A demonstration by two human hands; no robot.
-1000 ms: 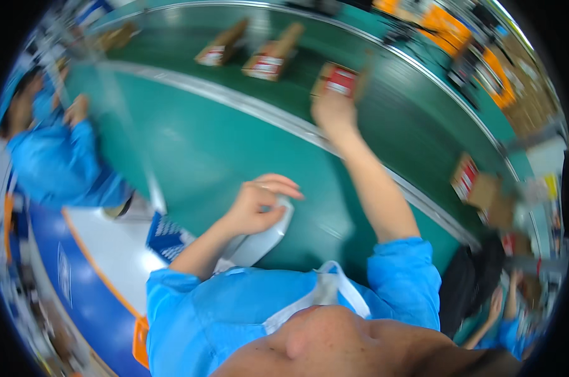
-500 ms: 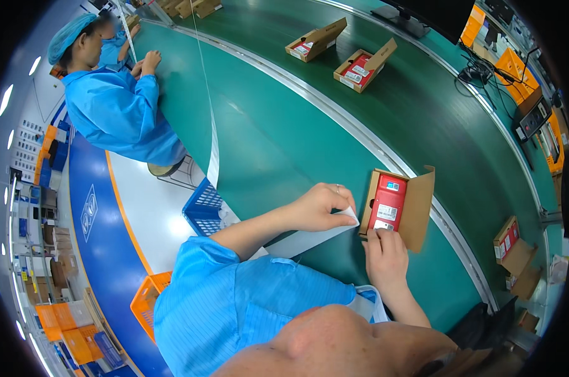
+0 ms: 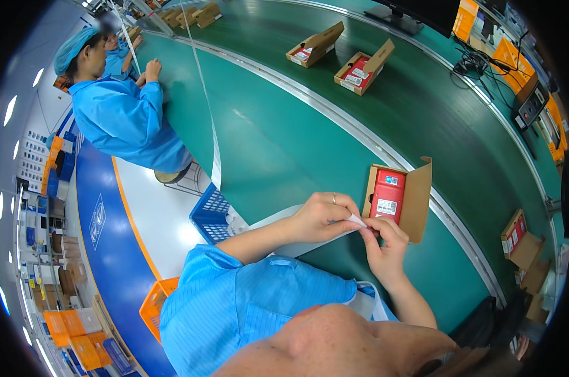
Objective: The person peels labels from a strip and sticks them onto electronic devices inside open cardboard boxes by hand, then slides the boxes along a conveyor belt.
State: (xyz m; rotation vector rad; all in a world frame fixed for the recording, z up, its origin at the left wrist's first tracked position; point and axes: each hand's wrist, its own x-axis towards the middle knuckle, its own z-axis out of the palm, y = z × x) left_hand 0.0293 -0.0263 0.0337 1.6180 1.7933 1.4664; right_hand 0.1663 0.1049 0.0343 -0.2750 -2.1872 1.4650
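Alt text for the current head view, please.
A person's left hand and right hand meet at a white strip over a green worktop, beside an open cardboard box holding a red package. More open boxes sit on a darker green belt; a co-worker in blue is at left.

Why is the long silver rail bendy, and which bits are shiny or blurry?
In the head view, the fisheye lens bows the silver rail; there too, lamps glow at the left, the white floor shines, a smudge blurs the upper left, and the left hand, right hand and white strip look fairly sharp.
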